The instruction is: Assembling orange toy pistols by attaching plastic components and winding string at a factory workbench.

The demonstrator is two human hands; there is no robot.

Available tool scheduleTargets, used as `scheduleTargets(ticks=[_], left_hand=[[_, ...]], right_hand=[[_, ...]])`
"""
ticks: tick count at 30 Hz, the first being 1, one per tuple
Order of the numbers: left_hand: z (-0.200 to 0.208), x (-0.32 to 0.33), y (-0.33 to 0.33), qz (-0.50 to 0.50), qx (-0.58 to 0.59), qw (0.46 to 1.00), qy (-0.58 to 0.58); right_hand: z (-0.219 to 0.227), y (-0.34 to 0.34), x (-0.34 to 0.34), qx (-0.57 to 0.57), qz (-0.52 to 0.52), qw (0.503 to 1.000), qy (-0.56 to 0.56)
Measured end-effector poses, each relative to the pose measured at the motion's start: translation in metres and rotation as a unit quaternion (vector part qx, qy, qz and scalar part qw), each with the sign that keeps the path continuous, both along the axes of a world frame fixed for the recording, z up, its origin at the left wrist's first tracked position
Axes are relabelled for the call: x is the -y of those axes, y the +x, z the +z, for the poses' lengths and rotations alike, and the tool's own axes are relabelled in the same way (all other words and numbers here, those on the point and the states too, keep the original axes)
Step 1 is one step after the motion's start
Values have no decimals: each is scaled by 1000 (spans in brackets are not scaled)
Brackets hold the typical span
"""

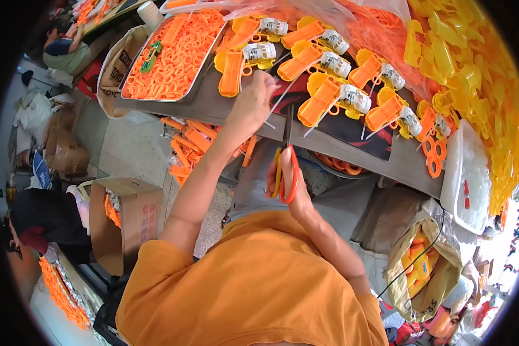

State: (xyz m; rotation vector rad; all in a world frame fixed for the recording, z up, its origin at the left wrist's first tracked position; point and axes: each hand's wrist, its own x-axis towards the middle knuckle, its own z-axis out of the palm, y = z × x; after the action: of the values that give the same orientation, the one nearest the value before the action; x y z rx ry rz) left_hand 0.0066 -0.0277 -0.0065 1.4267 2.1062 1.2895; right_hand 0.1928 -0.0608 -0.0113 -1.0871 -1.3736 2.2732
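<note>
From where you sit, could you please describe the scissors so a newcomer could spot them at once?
Find the grey workbench with its rows of orange and yellow toy assemblies. At its near edge, the right hand holds the scissors: dark blades pointing up, and the only looped orange-and-yellow handles there.

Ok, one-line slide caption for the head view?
Right hand holds orange scissors; left hand reaches to orange-and-yellow toy parts on the bench.

Grey table: narrow bare strip along near edge, only open passage. Metal tray of orange plastic rings blocks far left. Rows of orange-and-yellow plastic toy assemblies crowd centre. Heap of yellow plastic parts walls right; white plastic tub at right corner. Cardboard box below left.
</note>
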Motion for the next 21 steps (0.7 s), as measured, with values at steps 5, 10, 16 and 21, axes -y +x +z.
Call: scheduleTargets(ticks=[5,10,16,21], left_hand=[[-14,-24,1,12,-184,977,-106],[-16,-20,-14,-19,-109,994,-12],[-11,-17,-14,-22,-34,999,1],[-11,-16,-13,-30,-23,999,-3]], right_hand=[[4,-26,-26,-53,-42,995,-74],[3,-38,-30,-39,-36,996,-78],[-1,-50,-28,-22,-21,998,-52],[0,-52,-27,-14,-34,998,-49]])
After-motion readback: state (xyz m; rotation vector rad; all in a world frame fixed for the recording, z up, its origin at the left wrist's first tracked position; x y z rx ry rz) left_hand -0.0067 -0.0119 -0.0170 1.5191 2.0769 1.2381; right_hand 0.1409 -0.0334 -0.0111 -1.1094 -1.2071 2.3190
